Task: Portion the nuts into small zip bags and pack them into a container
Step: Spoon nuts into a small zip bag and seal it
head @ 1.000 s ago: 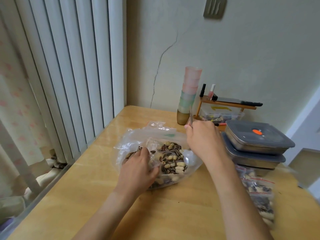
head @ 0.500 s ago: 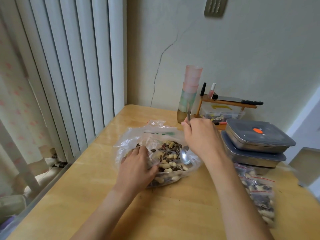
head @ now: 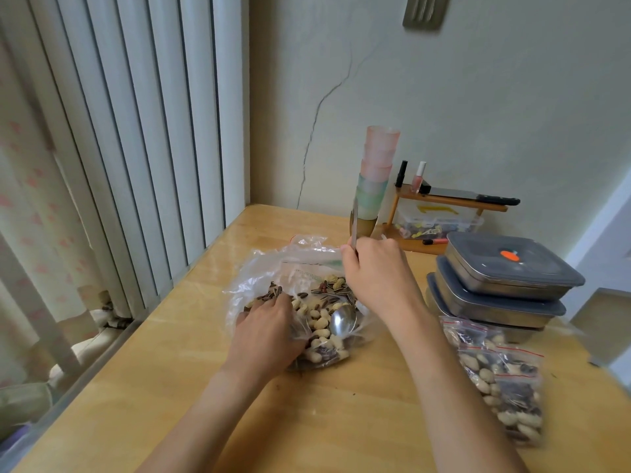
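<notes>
A big clear plastic bag (head: pixel 266 268) lies open on the wooden table (head: pixel 341 421), full of peanuts and striped seeds (head: pixel 321 319). My left hand (head: pixel 266 332) presses on the bag's near left side and grips the plastic there. My right hand (head: pixel 379 278) is closed around the handle of a metal spoon (head: pixel 342 320), whose bowl rests on the nuts inside the bag. Small filled zip bags (head: pixel 502 377) with red seal lines lie at the right. Behind them stand three stacked steel containers with grey lids (head: pixel 505 278).
A stack of pastel plastic cups (head: pixel 375 179) stands by the wall behind the bag. A small wooden shelf (head: pixel 444 203) beside it carries nail-polish bottles and a dark flat object, with a clear box of small items underneath. White vertical blinds (head: pixel 143 131) run along the left.
The spoon's bowl, hidden behind my right hand a second ago, has come down into the nuts and now shows. My left hand has stayed on the bag.
</notes>
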The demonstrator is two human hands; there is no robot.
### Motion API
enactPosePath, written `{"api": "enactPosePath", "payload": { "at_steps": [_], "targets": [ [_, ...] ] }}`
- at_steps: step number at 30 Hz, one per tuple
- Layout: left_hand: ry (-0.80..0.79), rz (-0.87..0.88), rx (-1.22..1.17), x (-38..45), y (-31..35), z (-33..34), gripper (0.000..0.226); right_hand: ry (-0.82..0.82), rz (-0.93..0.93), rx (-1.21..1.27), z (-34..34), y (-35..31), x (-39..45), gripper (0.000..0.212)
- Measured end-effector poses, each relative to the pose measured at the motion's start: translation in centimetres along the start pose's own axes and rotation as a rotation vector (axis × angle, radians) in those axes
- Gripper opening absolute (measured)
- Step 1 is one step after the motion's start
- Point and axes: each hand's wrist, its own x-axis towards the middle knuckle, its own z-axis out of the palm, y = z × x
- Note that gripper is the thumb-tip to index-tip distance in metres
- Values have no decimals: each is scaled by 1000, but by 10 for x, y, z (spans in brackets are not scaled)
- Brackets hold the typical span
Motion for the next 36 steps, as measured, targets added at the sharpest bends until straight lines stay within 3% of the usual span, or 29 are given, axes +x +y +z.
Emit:
{"api": "enactPosePath", "payload": {
  "at_steps": [8, 17, 22, 27, 36],
  "targets": [
    [43, 18, -106, 4, -1, 5, 27, 0, 28, 182, 9, 7, 2, 43],
    [70, 51, -318, 8, -5, 9, 37, -106, 416, 530, 10, 32, 0, 33],
    [108, 26, -387, 8, -5, 6, 46, -73, 580, 639, 13, 45, -1, 34],
    [198, 2, -371, 9, -4, 0, 43, -5, 577, 658, 2, 51, 2, 33],
    [157, -53, -313, 8, 0, 4, 56, 62, 502, 632, -13, 48, 4, 34]
  ]
}}
